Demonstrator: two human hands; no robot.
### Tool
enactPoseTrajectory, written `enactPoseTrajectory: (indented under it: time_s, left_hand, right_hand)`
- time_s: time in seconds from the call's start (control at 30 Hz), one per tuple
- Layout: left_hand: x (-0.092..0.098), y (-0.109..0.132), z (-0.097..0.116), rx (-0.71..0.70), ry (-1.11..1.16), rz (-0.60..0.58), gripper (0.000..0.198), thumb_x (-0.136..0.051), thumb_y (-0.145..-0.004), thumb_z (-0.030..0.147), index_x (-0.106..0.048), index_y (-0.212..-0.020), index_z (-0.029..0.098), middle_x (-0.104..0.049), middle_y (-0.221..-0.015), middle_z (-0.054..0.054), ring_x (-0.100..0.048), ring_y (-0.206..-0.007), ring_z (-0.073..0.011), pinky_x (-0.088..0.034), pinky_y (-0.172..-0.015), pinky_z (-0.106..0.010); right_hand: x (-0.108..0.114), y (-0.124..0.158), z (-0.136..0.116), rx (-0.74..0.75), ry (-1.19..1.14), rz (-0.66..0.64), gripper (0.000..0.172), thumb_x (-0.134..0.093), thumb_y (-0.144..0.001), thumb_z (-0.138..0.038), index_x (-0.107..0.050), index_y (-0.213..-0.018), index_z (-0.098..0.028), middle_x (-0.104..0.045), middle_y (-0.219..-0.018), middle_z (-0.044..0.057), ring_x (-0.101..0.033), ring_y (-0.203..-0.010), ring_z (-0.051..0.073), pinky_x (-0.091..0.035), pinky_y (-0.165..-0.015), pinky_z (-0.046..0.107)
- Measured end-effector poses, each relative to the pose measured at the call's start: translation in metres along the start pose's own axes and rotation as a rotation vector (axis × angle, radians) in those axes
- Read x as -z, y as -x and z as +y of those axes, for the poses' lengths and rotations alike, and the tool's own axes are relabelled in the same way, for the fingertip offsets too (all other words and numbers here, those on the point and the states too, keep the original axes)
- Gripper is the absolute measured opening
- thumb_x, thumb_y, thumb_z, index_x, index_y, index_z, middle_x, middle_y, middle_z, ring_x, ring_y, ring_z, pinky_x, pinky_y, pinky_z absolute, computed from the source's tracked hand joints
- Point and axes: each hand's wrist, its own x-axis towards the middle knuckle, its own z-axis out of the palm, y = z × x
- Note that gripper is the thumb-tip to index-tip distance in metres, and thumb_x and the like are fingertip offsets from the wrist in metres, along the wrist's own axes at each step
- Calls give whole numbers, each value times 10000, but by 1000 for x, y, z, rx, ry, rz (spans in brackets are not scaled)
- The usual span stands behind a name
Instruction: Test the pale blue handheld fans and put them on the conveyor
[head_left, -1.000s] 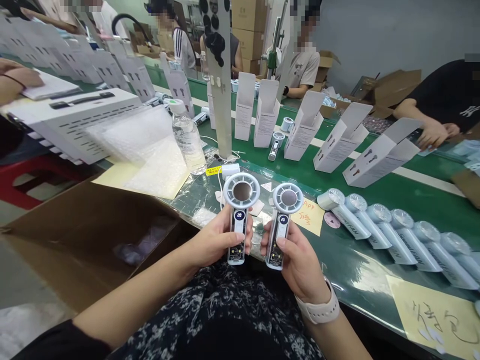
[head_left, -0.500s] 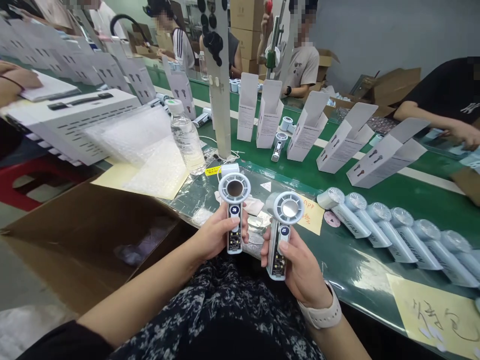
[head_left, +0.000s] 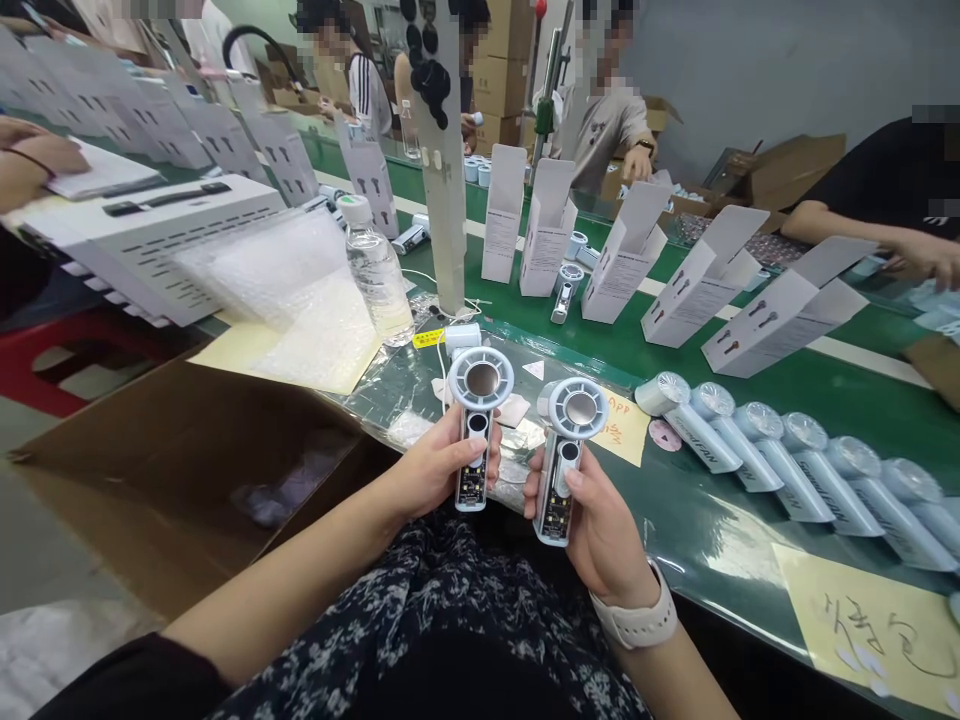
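Observation:
Two light-blue handheld fans are held upright side by side above my lap, their round ringed heads facing me. My left hand (head_left: 442,455) is closed round the handle of the left fan (head_left: 480,380), its thumb on the front by the dark display. Wrapped round the handle of the right fan (head_left: 577,408) is my right hand (head_left: 600,500), its thumb just below that fan's display. Both displays look dark. Circuit parts show through the lower front of each handle. Behind the left fan another light-blue fan (head_left: 463,338) rests on the bench beside a white cable.
Several wrapped fans (head_left: 761,430) lie in a row on the right. Open white boxes (head_left: 626,255) stand along the green belt (head_left: 675,375). A metal post (head_left: 442,200), a water bottle (head_left: 377,270) and an open carton (head_left: 172,480) are to the left. Co-workers sit across the belt.
The number 20 on both displays has gone dark. The left fan has shifted slightly right, and the right fan's handle has risen a little. A co-worker across the belt has lowered an arm.

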Motion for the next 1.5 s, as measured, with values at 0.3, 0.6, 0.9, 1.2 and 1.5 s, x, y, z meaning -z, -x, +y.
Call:
enactPoseTrajectory:
  time_s: [0.3, 0.6, 0.9, 1.2, 1.5]
  left_hand:
    - [-3, -3, 2, -34, -28, -19, 283, -692, -812, 339, -512, -966, 185, -599, -776, -2, -587, -598, -135, -456, -518, -262]
    - [-3, 1, -4, 89, -188, 72, 437, -686, -847, 458, -419, -1096, 217, -690, -835, -31, -665, -562, -184, -501, -512, -295]
    - [-3, 10, 2, 65, -110, 24, 472, -625, -855, 526, -425, -1159, 226, -723, -973, -85, -739, -752, -281, -587, -653, -413]
    - [-14, 13, 24, 124, 22, -93, 588, -830, -718, 437, -529, -1161, 194, -683, -941, -71, -702, -826, -227, -565, -759, -348]
    - [-14, 6, 13, 242, 91, -100, 634, -518, -822, 722, -652, -895, 106, -622, -647, -42, -570, -541, -116, -485, -513, -217]
  right_hand:
    - [-1, 1, -6, 19, 17, 31, 272, -686, -825, -431, -605, -963, -211, -639, -765, 4, -571, -587, 144, -493, -546, 280]
    - [7, -7, 1, -113, -325, 183, 264, -638, -855, -462, -664, -865, -200, -663, -749, 25, -591, -586, 144, -496, -485, 246]
    - [-12, 2, -5, -132, -234, 118, 394, -693, -823, -558, -717, -1001, -208, -752, -1096, 114, -685, -1038, 328, -569, -868, 499]
    - [-17, 8, -18, -17, -235, 120, 219, -633, -856, -442, -728, -882, -247, -731, -922, 48, -657, -934, 258, -566, -848, 409]
    - [-27, 8, -24, -66, -266, 113, 272, -448, -911, -391, -628, -830, -204, -639, -692, 47, -551, -605, 172, -491, -585, 291]
